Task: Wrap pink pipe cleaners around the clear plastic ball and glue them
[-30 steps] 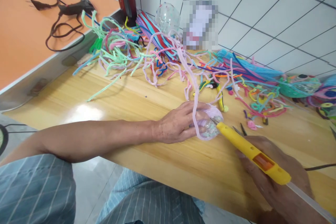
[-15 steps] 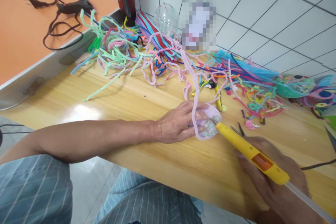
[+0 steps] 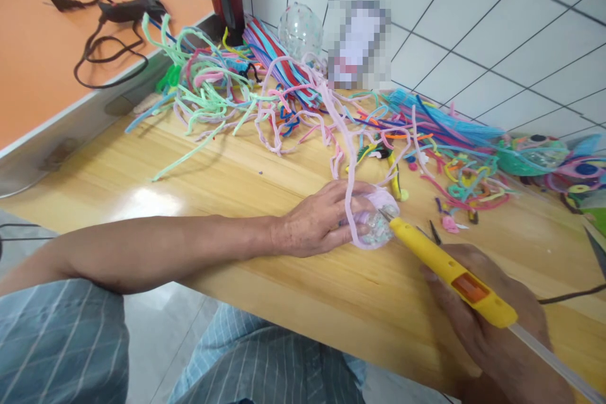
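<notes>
My left hand (image 3: 326,218) rests on the wooden table with its fingers closed around a small clear ball (image 3: 379,227) partly wrapped in lilac pipe cleaner. A long lilac pipe cleaner strand (image 3: 348,158) runs from the ball back toward the pile. In my right hand (image 3: 492,309) is a yellow hot glue gun (image 3: 454,274), a clear glue stick (image 3: 553,350) coming out of its rear. The nozzle points at the ball's right side; whether it touches I cannot tell. Dark pointed tips (image 3: 434,232) of some tool show beside the right hand; the rest is hidden.
Green pipe cleaners (image 3: 203,101) lie tangled at the back left, and a blue bundle (image 3: 440,120) lies back right. A clear dotted ball (image 3: 300,31) and a blurred phone-like object (image 3: 357,44) stand near the tiled wall. A corded black tool (image 3: 127,9) lies on the orange surface.
Both hands, the ball and the glue gun keep nearly the same positions. Only a slight shift of the view and of the gun shows.
</notes>
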The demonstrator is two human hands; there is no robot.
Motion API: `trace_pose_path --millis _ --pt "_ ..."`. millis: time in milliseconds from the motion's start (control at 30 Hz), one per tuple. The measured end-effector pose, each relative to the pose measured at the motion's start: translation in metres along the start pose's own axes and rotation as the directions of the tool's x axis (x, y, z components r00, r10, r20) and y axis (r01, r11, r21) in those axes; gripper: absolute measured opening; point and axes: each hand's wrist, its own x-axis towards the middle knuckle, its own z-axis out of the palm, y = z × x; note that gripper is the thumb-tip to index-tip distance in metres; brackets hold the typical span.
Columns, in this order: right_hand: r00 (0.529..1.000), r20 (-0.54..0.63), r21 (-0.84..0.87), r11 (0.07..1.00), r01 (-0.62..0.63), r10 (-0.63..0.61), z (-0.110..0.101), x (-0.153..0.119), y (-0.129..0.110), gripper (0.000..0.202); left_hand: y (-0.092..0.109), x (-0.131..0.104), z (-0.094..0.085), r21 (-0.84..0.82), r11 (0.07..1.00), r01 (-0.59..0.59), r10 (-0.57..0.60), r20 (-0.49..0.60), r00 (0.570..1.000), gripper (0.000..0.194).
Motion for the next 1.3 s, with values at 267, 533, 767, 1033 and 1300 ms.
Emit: trace_pose_path --millis 267,533,767,1033,1300 --pt "0.999 0.028 -0.029 0.999 -0.027 0.028 0.0 0.002 -0.01 0.01 0.001 0.002 0.0 0.039 0.998 -0.053 0.054 -0.031 0.998 0.025" --pt "0.998 0.043 -0.063 0.998 -0.031 0.034 0.0 0.002 -0.011 0.01 -0.001 0.0 0.001 0.008 0.999 -0.039 0.039 -0.037 0.999 0.03" --pt "0.998 0.007 -0.127 0.99 0.068 -0.068 0.003 0.002 -0.007 0.009 -0.002 0.0 0.002 0.002 0.999 -0.034 0.034 -0.038 0.999 0.031" --pt "0.999 -0.005 -0.135 0.99 0.036 -0.037 0.006 -0.001 -0.005 0.01 -0.002 0.0 0.002 -0.014 0.999 -0.036 0.036 -0.043 0.998 0.03" --pt "1.0 -0.002 -0.138 0.99 0.013 -0.013 0.007 -0.003 -0.008 0.013 -0.002 0.0 0.001 -0.009 1.0 -0.015 0.015 -0.03 0.999 0.031"
